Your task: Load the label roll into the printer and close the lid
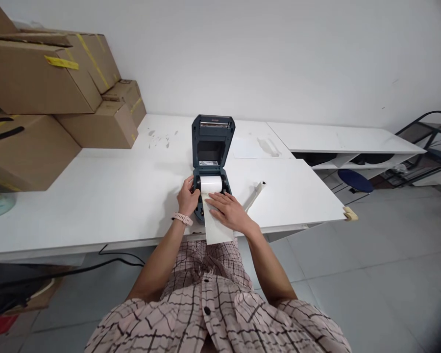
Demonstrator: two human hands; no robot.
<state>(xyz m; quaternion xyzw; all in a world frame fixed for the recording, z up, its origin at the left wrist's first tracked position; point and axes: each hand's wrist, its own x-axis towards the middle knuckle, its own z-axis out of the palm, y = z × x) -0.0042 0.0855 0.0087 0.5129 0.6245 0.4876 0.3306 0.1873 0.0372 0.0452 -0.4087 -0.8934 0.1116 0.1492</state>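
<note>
A dark blue-grey label printer (196,147) stands at the table's front edge with its lid swung up. Inside it sits a white label roll (210,184), and a strip of label paper (217,233) runs from it over the front and hangs past the table edge. My left hand (188,197) grips the printer's left side, thumb on the inner rim near the roll. Across the strip lies my right hand (228,213), flat with fingers stretched out, hiding part of the printer's front right.
To the right of the printer is a partly unrolled narrow white roll (256,193). Cardboard boxes (33,78) are stacked at the left of the white table (125,196). A blue stool (355,180) and a black metal rack (431,142) stand at the right.
</note>
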